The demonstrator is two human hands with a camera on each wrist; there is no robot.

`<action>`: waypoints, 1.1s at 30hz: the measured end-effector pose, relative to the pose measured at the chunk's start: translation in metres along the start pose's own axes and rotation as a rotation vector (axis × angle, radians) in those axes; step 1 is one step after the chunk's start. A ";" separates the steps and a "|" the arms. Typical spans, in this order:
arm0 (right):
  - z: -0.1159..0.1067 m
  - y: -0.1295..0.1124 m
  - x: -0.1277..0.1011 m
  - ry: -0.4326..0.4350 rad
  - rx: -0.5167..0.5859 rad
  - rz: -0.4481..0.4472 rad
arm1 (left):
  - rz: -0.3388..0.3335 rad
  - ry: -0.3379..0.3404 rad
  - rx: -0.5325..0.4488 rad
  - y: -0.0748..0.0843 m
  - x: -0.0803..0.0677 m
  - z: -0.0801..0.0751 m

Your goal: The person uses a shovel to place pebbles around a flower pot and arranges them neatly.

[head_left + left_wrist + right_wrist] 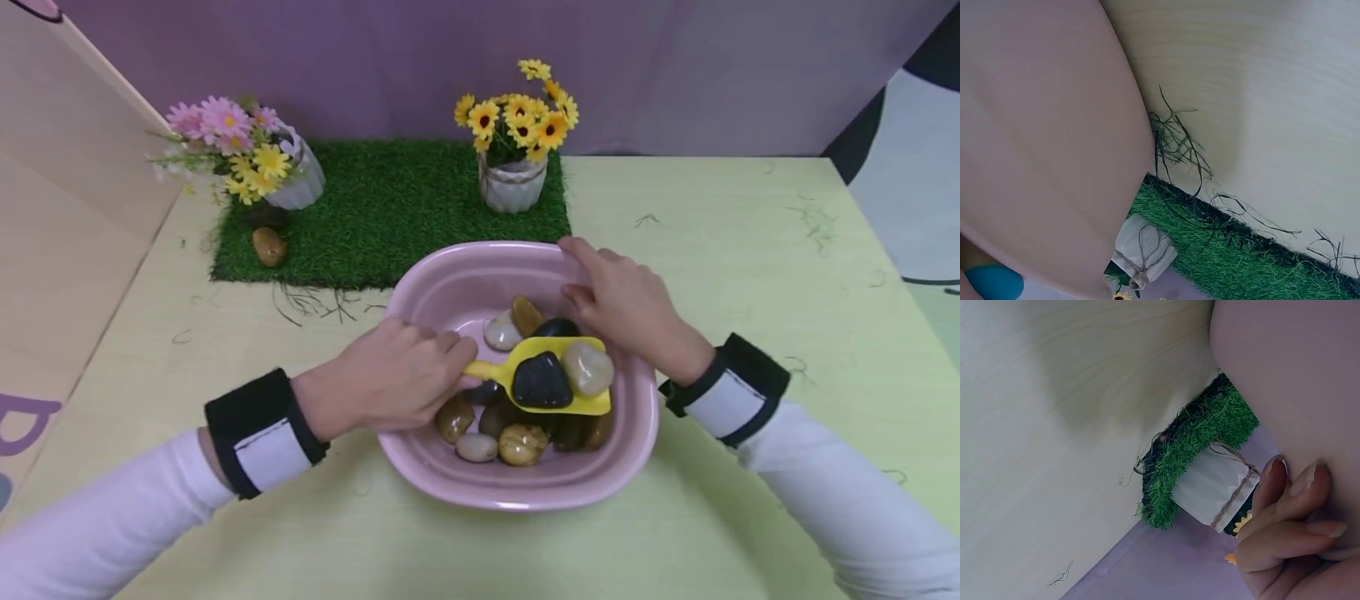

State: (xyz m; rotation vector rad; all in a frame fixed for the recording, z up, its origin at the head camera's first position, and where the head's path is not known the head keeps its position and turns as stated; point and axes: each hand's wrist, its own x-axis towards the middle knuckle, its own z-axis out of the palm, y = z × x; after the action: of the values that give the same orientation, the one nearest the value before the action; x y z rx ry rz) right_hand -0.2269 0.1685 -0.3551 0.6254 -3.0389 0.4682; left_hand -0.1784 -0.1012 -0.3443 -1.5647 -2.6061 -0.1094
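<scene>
In the head view my left hand (401, 371) grips the handle of a yellow toy shovel (498, 371) over a pink basin (517, 496). A black stone (542, 381) and a whitish stone (588, 368) lie side by side on the shovel's blade. Below it, several smooth stones, among them a tan one (522, 444) and a pale one (476, 447), rest on the basin's floor; the blade hides some. My right hand (626, 300) holds the basin's far right rim, thumb inside. The right wrist view shows its fingers (1291, 540) curled against the basin's outer wall (1285, 375).
Behind the basin lies a green turf mat (390, 208). On it stand a pot of yellow flowers (513, 183) and a leaning pot of pink and yellow flowers (300, 179). A brown stone (268, 247) sits at the mat's left end. Loose grass strands litter the table (712, 217).
</scene>
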 end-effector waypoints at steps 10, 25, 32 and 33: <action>0.001 0.000 0.000 0.003 0.001 -0.007 | -0.010 -0.007 0.000 -0.003 0.000 -0.005; 0.001 0.001 -0.001 0.019 -0.003 -0.022 | -0.004 0.057 0.081 -0.015 -0.001 -0.026; 0.001 0.000 -0.001 -0.004 0.026 0.001 | -0.063 0.045 0.048 -0.018 -0.003 -0.041; 0.001 0.000 -0.001 -0.009 0.030 0.007 | -0.071 0.038 0.050 -0.019 -0.003 -0.043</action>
State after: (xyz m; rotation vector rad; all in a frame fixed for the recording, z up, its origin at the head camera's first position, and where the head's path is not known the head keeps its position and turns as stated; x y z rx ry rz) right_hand -0.2265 0.1687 -0.3562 0.6197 -3.0494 0.5132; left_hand -0.1913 -0.1174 -0.3024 -1.4410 -2.6145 -0.0778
